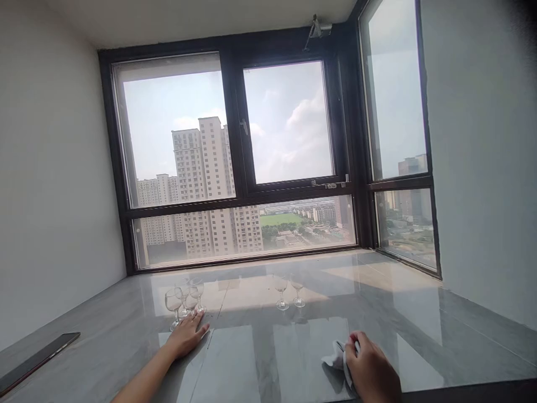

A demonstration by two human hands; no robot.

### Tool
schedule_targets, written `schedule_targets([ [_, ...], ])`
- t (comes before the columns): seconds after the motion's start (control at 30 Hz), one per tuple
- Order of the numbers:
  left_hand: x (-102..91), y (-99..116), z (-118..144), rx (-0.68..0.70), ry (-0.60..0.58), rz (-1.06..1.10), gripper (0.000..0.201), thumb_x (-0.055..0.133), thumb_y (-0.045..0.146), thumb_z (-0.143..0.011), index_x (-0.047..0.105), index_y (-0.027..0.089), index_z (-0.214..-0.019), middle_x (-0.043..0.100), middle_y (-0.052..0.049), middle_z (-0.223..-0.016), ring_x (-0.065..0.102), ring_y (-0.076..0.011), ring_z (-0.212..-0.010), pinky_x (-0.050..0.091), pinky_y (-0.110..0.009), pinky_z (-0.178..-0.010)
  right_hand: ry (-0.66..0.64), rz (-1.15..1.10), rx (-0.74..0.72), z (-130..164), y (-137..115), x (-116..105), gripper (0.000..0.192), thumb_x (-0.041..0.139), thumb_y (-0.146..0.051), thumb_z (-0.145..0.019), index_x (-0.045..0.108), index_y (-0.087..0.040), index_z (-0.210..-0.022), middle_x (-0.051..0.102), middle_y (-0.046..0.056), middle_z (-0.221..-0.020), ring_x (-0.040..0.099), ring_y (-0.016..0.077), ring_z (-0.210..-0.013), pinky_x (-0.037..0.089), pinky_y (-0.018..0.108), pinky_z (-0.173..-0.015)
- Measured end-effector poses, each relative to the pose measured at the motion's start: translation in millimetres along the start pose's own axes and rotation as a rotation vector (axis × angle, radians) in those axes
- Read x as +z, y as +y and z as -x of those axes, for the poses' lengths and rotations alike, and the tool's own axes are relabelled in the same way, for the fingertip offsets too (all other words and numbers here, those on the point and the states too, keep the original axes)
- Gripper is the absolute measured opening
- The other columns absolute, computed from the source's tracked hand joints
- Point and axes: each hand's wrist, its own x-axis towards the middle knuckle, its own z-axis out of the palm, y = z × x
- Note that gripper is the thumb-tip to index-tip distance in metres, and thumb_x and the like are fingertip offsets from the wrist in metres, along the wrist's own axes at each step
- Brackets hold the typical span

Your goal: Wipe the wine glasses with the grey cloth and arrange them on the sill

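My left hand [187, 334] lies low over the glossy grey tiled sill with its thumb spread away from the fingers. Its fingertips reach the feet of a cluster of small clear stemmed glasses [172, 301]; whether they touch one I cannot tell. Two more stemmed glasses [281, 284] stand upright side by side, farther right and beyond both hands. At the lower right, my right hand [371, 366] is closed around a crumpled white cloth [334, 358]. Part of the cloth hangs out on the left of the fingers, and the rest is hidden in the palm.
A dark phone [39, 358] lies on the sill [235, 358] at the far left. Dark-framed windows [239, 204] close off the back and right, with a handle and latch on the middle pane. White walls [54, 168] flank both sides. The sill's front edge runs along the lower right.
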Motion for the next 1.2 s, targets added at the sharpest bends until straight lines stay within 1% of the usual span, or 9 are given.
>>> schedule_targets([
  [0.2,0.2,1,2,0.017,-0.01,-0.046,0.079,0.02,0.065,-0.088,0.022,0.017,-0.151,0.02,-0.014,-0.157,0.017,-0.028,-0.145,0.012,-0.045,-0.118,0.029,0.015,-0.02,0,0,1,0.024,0.032,-0.036,-0.091,0.053,-0.025,-0.089,0.067,0.004,-0.088,0.062,0.0203,-0.08,0.035,0.028,-0.059],
  [0.33,5.6,-5,-2,0.036,0.025,-0.045,0.074,0.02,0.062,-0.09,0.022,0.02,-0.151,0.03,-0.011,-0.154,0.019,-0.0287,-0.144,0.016,-0.045,-0.117,0.018,0.027,-0.02,0,-1,1,0.023,0.032,-0.035,-0.091,0.053,-0.025,-0.09,0.067,0.004,-0.087,0.062,0.0205,-0.079,0.034,0.028,-0.058],
  [0.4,7.9,-8,-4,0.039,0.042,-0.039,0.073,0.021,0.061,-0.09,0.024,0.02,-0.151,0.032,-0.01,-0.153,0.02,-0.0287,-0.144,0.017,-0.045,-0.117,0.013,0.034,-0.009,0,-1,0,0.022,0.033,-0.034,-0.091,0.053,-0.025,-0.089,0.066,0.004,-0.086,0.062,0.0206,-0.079,0.034,0.028,-0.058],
  [0.6,7.5,-18,-1,0.069,0.051,-0.029,0.074,0.02,0.062,-0.09,0.025,0.019,-0.15,0.03,-0.01,-0.154,0.02,-0.027,-0.144,0.017,-0.042,-0.117,0.005,0.018,-0.008,-1,-2,-2,0.024,0.032,-0.033,-0.091,0.054,-0.025,-0.089,0.066,0.005,-0.086,0.062,0.0208,-0.08,0.034,0.028,-0.058],
  [0.77,9.3,-29,6,0.151,0.042,0.016,0.077,0.02,0.067,-0.089,0.026,0.02,-0.15,0.025,-0.006,-0.156,0.015,-0.0243,-0.145,0.013,-0.038,-0.12,0.037,0.023,-0.019,-1,0,1,0.023,0.034,-0.032,-0.09,0.055,-0.024,-0.09,0.067,0.005,-0.087,0.063,0.021,-0.08,0.034,0.029,-0.058],
  [0.83,11.3,-34,8,0.172,0.041,0.031,0.077,0.02,0.067,-0.09,0.026,0.019,-0.15,0.025,-0.005,-0.156,0.016,-0.0245,-0.145,0.014,-0.039,-0.12,0.029,0.013,-0.022,0,0,1,0.022,0.034,-0.033,-0.091,0.055,-0.025,-0.089,0.067,0.005,-0.087,0.063,0.0203,-0.08,0.034,0.028,-0.057],
  [0.93,12.6,-40,10,0.181,0.045,0.037,0.077,0.023,0.066,-0.09,0.027,0.016,-0.149,0.026,-0.009,-0.155,0.019,-0.0261,-0.144,0.017,-0.044,-0.119,0.006,0.008,-0.023,1,-2,-1,0.023,0.032,-0.033,-0.091,0.054,-0.025,-0.089,0.067,0.004,-0.086,0.063,0.0199,-0.078,0.033,0.027,-0.056],
  [1.07,10.0,-39,12,0.202,0.051,0.032,0.073,0.025,0.062,-0.092,0.028,0.017,-0.149,0.028,-0.009,-0.154,0.02,-0.0253,-0.144,0.018,-0.043,-0.119,0.027,0.028,-0.032,2,-3,-3,0.023,0.032,-0.033,-0.092,0.053,-0.025,-0.089,0.066,0.005,-0.085,0.063,0.0203,-0.079,0.032,0.028,-0.057],
  [1.2,8.1,-35,12,0.172,0.041,-0.016,0.074,0.023,0.06,-0.092,0.026,0.013,-0.149,0.025,-0.011,-0.155,0.018,-0.0249,-0.144,0.017,-0.042,-0.119,0.041,0.033,-0.039,1,-2,0,0.021,0.034,-0.032,-0.091,0.054,-0.025,-0.088,0.066,0.004,-0.084,0.063,0.0199,-0.079,0.032,0.028,-0.057],
])
